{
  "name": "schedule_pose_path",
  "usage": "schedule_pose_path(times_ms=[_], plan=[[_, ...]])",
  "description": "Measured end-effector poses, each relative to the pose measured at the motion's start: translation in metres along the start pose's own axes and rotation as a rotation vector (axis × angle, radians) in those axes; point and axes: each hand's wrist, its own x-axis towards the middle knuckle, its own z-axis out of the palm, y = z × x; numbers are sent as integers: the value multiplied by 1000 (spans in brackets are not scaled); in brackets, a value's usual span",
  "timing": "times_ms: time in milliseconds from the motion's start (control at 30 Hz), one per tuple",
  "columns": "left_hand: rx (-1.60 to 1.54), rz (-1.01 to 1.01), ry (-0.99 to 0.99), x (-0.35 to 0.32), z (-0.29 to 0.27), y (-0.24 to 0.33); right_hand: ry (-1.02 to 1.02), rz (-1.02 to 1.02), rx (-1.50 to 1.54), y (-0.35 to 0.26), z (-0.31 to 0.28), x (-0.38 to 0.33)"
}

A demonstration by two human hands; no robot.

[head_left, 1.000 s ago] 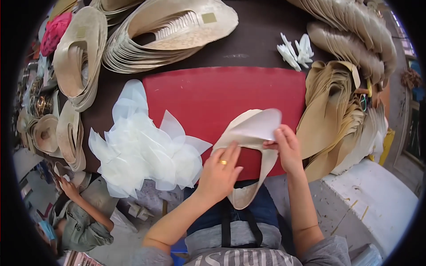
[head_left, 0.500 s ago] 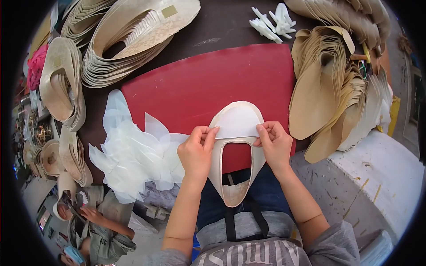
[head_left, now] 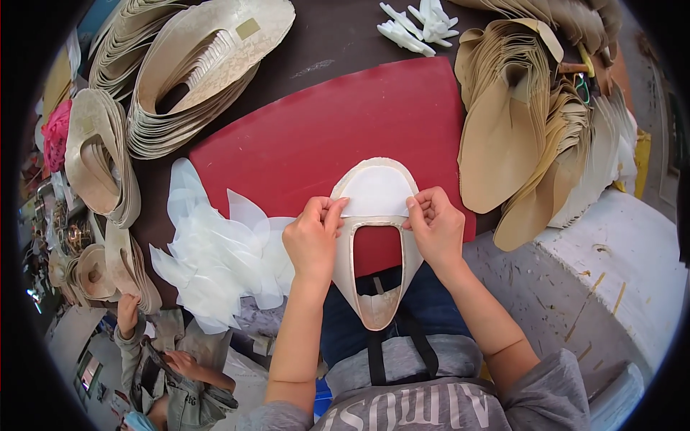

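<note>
A beige shoe upper [head_left: 379, 314] lies toe away from me at the red board's near edge, its heel end hanging over my lap. Across its toe area rests a white curved toe piece [head_left: 377, 192]. The thumb and fingers of my left hand [head_left: 313, 241] pinch this piece's left corner. At the opposite corner, my right hand [head_left: 437, 228] presses with the thumb, its fingers curled at the upper's edge. Left of my left hand is a heap of translucent white shaped pieces [head_left: 223, 262].
The red board [head_left: 323, 136] lies on a dark table. Stacked uppers [head_left: 194, 108] stand at the left, tan insole-shaped pieces [head_left: 503, 136] at the right. White plastic pieces [head_left: 417, 29] sit at the back. A co-worker's hand [head_left: 128, 314] touches the lower-left stack.
My view has shifted slightly; both hands keep their hold on the toe piece's corners. The co-worker at lower left has raised a hand to the stack of uppers.
</note>
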Motion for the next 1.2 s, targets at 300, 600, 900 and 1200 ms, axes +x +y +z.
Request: schedule_pose_path(times_ms=[300,600,900,1200], plan=[[112,94,46,-4,2,-9,22,-64,-146,-2,4,-5],[664,348,287,-12,6,-14,55,-24,-632,-6,-15,-6],[-1054,-372,-200,-20,-47,-33,-325,85,262,-37,-11,-22],[-1218,20,43,-90,-247,-103,-297,-172,523,-154,73,-19]])
